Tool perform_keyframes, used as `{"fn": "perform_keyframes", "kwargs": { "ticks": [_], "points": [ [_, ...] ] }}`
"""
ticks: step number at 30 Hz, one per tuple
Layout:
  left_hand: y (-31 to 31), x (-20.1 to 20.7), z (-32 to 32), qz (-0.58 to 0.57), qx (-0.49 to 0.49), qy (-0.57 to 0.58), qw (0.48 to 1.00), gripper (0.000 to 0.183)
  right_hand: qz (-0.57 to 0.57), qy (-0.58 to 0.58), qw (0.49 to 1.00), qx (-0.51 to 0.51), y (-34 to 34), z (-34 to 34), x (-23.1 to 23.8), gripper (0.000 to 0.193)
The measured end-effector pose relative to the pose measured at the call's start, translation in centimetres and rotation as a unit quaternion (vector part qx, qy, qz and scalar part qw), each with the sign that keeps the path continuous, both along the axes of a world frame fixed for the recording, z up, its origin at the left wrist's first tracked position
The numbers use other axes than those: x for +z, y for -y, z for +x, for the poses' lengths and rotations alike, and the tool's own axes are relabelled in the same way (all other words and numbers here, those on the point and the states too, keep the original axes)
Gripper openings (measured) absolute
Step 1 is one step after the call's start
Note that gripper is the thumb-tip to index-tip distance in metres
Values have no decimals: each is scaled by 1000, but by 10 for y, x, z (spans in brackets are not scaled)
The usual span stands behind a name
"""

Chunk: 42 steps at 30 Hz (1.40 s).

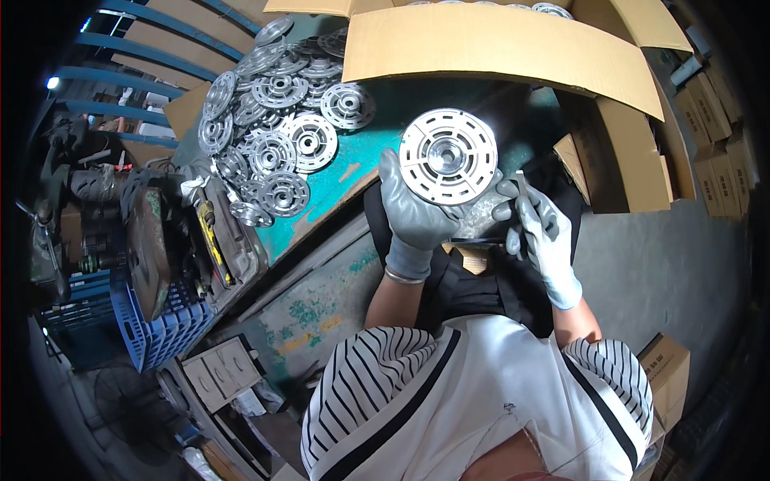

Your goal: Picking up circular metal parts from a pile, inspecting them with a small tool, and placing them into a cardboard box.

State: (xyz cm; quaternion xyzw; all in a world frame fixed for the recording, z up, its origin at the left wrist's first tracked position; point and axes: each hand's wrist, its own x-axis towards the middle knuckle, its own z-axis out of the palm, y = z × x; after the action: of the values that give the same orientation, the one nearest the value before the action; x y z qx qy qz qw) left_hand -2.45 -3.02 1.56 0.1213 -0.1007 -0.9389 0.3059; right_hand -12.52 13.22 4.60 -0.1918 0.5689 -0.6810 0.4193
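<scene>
Left grip (417, 210) closed on a round metal disc (448, 157), thumb along its near-left edge, flat slotted face turned up to the head. Right grip (542, 232) pinches a thin strip (520, 183), exact kind too small to tell; it stands just beside the disc's right rim, and whether the right fingertips touch that rim I can't tell. Step in hand, by the look of it: disc held up for handling or a check, strip at the ready. Next move seems to call for a steady left grip and a careful angle on the strip, so it doesn't scratch the face. Left of the left grip: heaped discs (311, 143) on the green tabletop (362, 151). Beyond both grips: open cardboard box (497, 42).
</scene>
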Motion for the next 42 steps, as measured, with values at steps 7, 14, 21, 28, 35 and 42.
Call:
{"fn": "perform_keyframes", "kwargs": {
  "ticks": [7,14,21,28,35,42],
  "points": [
    [-3,13,2,-9,-31,-8,999,78,13,5,1000,12,1,-2,-2,30],
    [-1,8,7,-137,10,37,990,84,36,-52,998,27,5,1,-9,29],
    [-6,11,10,-178,14,44,983,86,30,-78,996,38,5,3,-15,32],
    [-4,-9,14,-101,-2,-24,995,88,21,-82,989,120,4,21,-4,32],
    [-18,8,4,-108,19,16,994,51,77,-100,981,150,11,29,-1,30],
    [-27,-23,7,-261,46,117,957,44,55,-327,937,107,14,28,-14,29]
  ]
}}
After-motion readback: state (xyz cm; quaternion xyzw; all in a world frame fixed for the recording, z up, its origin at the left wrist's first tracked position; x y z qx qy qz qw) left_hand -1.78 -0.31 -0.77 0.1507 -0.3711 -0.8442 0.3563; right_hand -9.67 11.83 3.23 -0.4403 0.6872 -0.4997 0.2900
